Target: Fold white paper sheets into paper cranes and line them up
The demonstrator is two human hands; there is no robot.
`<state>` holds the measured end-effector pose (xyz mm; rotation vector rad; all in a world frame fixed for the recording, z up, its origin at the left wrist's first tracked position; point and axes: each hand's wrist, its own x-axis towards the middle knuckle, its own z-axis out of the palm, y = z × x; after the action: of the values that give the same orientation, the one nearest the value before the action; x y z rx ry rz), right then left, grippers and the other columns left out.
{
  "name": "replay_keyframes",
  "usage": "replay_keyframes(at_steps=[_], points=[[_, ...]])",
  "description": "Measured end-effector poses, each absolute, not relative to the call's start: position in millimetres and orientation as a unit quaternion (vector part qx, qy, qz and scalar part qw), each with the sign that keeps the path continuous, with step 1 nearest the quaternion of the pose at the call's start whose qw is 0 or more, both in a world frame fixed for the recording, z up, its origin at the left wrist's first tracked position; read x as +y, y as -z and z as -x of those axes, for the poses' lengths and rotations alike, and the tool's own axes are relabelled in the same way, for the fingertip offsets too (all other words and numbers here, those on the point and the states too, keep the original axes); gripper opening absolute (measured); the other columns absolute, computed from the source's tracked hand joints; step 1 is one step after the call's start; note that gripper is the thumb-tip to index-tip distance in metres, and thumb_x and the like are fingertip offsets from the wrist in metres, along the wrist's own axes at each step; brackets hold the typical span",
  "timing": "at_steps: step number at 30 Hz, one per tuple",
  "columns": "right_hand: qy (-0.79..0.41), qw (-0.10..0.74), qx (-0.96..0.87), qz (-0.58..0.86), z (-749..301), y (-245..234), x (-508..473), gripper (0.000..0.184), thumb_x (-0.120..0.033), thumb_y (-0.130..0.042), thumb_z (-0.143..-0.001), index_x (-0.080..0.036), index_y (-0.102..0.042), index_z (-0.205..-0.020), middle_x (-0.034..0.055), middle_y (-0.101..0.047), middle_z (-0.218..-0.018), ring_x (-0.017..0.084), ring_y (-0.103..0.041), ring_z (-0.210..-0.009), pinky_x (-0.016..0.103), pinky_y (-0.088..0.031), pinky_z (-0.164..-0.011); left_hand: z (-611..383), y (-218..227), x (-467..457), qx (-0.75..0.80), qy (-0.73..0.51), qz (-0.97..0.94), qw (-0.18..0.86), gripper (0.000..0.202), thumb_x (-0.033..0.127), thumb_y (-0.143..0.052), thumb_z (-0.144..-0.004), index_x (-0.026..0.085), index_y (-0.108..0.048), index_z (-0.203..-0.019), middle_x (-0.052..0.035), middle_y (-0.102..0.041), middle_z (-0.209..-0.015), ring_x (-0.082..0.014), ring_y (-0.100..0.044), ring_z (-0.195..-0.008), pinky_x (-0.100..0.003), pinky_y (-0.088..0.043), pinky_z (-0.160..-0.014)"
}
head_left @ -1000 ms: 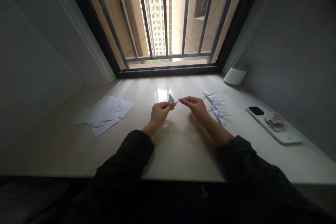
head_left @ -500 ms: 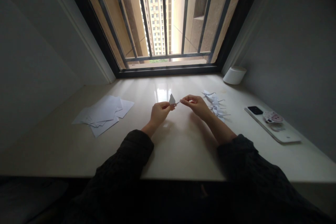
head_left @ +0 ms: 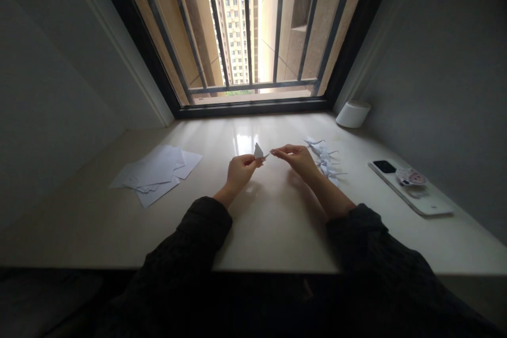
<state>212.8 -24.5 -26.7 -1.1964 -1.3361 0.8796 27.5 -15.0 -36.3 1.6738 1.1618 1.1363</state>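
Observation:
Between the thumb and fingers of my left hand point(head_left: 241, 170) is a small folded white paper crane point(head_left: 258, 150). One pointed flap stands up above the thumb, and a thin tip sticks out to the right. My right hand point(head_left: 295, 157) is closed in a pinch at the end of that tip; its fingertips cover the exact contact. Both hands are above the middle of the white sill. Just right of my right hand, several finished white paper cranes point(head_left: 325, 158) sit in a row, partly hidden by the wrist.
Loose white paper sheets point(head_left: 156, 169) lie overlapping on the left of the sill point(head_left: 273, 243). To the right is a white phone point(head_left: 425, 199) with a cartoon grip on its back. A white cylindrical object point(head_left: 353, 114) stands by the right wall, near the barred window point(head_left: 249, 37).
My right hand has shifted very slightly, with the fingers still pinched by the crane's tip. The left hand keeps its hold, and the upright flap has turned a little.

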Motion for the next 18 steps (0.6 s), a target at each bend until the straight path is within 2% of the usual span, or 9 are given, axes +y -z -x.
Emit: replay_keyframes(at_steps=[8,14,18], points=[[-0.353,0.51,-0.605,0.5,-214.4,31.5,-21.3,0.028,-0.048,-0.07,-0.068,-0.021,-0.074,-0.076,0.0065,-0.071,-0.079,0.019,-0.059,-0.072,0.033,-0.043,-0.065,-27.8,38.4,-16.1,0.46,-0.441,-0.669,0.383,0.034,0.049,-0.063,-0.073,0.016,-0.072,-0.07,-0.0063,-0.072,-0.072,-0.0195,-0.066,-0.071,-0.027,-0.045,-0.064],[-0.2,0.476,-0.692,0.505,-214.4,33.0,-20.5,0.021,-0.04,-0.061,-0.079,-0.022,-0.065,-0.067,0.0039,-0.064,-0.074,0.018,-0.052,-0.071,0.035,-0.042,-0.072,-29.2,37.0,-17.4,0.462,-0.426,-0.681,0.376,0.034,0.049,-0.063,-0.074,0.017,-0.073,-0.074,-0.0063,-0.072,-0.073,-0.0194,-0.066,-0.071,-0.027,-0.045,-0.064],[-0.162,0.461,-0.707,0.512,-211.8,33.8,-21.6,0.018,-0.032,-0.057,-0.081,-0.022,-0.062,-0.067,0.0047,-0.061,-0.074,0.019,-0.052,-0.072,0.035,-0.041,-0.072,-30.0,36.9,-18.3,0.475,-0.416,-0.695,0.344,0.033,0.049,-0.062,-0.075,0.018,-0.074,-0.073,-0.0053,-0.072,-0.071,-0.0194,-0.065,-0.07,-0.027,-0.044,-0.063]])
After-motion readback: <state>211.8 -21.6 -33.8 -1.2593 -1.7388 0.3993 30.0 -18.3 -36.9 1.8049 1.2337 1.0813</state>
